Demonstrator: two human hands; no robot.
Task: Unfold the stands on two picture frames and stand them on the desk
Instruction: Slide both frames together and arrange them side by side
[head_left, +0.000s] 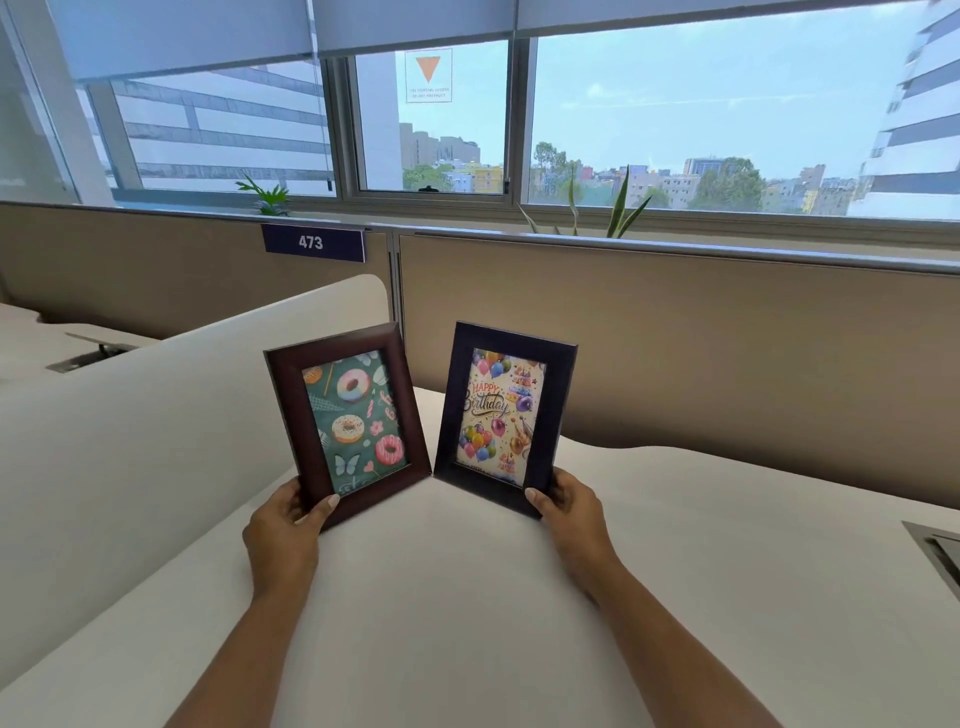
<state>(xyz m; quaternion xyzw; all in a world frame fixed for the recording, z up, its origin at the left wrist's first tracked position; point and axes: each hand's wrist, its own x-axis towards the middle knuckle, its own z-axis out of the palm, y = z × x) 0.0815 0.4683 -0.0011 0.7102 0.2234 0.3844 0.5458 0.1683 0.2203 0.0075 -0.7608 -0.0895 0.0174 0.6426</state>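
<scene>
Two picture frames are held upright side by side over the white desk (467, 597), fronts facing me. The brown frame (347, 422) with a donut picture leans left; my left hand (284, 530) grips its lower left corner, thumb on the front. The dark frame (505, 415) with a "Happy Birthday" balloon picture leans right; my right hand (569, 512) grips its lower right corner. Their bottom inner corners nearly touch. The backs and stands are hidden. I cannot tell whether the frames rest on the desk.
A white curved divider (156, 415) rises at the left. A beige partition (701, 364) with a "473" label (313, 242) closes the back, plants and windows above it. A cable hatch (937, 553) sits at the desk's right edge.
</scene>
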